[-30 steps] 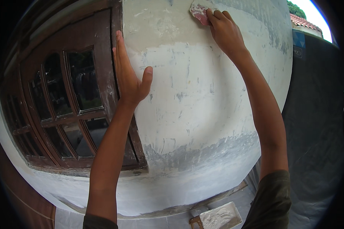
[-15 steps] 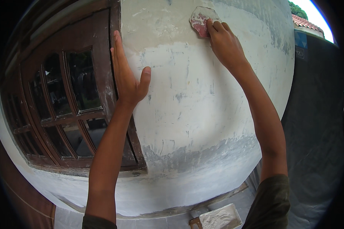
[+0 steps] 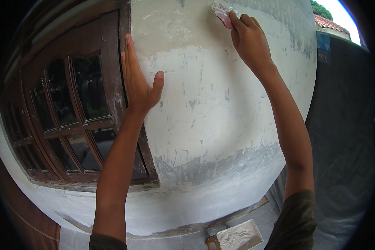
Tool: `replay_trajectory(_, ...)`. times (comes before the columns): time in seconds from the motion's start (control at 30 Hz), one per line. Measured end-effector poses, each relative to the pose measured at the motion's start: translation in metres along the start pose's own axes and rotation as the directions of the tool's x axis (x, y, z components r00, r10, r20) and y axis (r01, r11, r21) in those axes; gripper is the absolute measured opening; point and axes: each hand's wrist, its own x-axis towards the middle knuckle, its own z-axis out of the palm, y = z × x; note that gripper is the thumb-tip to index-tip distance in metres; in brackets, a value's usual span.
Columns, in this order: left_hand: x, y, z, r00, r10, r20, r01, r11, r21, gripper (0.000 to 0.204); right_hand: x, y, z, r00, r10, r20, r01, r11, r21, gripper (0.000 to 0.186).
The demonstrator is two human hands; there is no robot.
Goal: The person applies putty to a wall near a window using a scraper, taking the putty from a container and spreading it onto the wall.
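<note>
The scraper point(image 3: 224, 17) is clamped in the right hand point(image 3: 252, 42) far up the wall point(image 3: 204, 121), apparently for steering, while the empty, outstretched left hand point(image 3: 141, 87) is held at the right edge of the window point(image 3: 76, 129), presumably for balance.

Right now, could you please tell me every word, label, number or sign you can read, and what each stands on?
Nothing can be read with certainty.
Dark sheeting, upper part: a blue patch with paler angular shapes, no legible words.
Just below it: a small pale-outlined mark, too small and blurred to read.
Wall, window frame and pinkish scraper: no lettering seen.
</note>
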Motion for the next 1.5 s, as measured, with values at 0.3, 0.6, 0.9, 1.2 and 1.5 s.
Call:
replay_trajectory(0.3,0.0,0.0,-0.001,1.0,-0.008,-0.003,0.008,1.0,0.001,0.092,0.008,-0.007,0.04,0.996,-0.014,0.089,0.019,0.999,-0.048,0.043)
replay_trajectory(0.6,-0.001,0.001,0.002,1.0,-0.016,-0.005,0.016,1.0,-0.024,0.092,-0.037,-0.022,0.015,0.979,-0.033,0.203,0.042,0.998,-0.041,0.048)
replay_trajectory(0.9,-0.001,-0.002,-0.001,1.0,-0.003,0.009,0.003,1.0,0.001,0.092,-0.01,-0.024,-0.004,0.997,0.026,0.068,-0.028,0.999,0.041,0.039)
replay_trajectory(1.2,0.0,0.001,-0.001,1.0,-0.011,0.017,0.011,1.0,0.006,0.092,0.024,-0.017,0.041,0.996,0.006,0.087,-0.004,1.0,-0.02,0.04)
replay_trajectory(1.5,0.0,0.001,0.0,1.0,-0.014,0.017,0.014,1.0,0.011,0.093,-0.032,-0.034,0.023,0.989,-0.043,0.139,0.043,0.999,0.002,0.048)
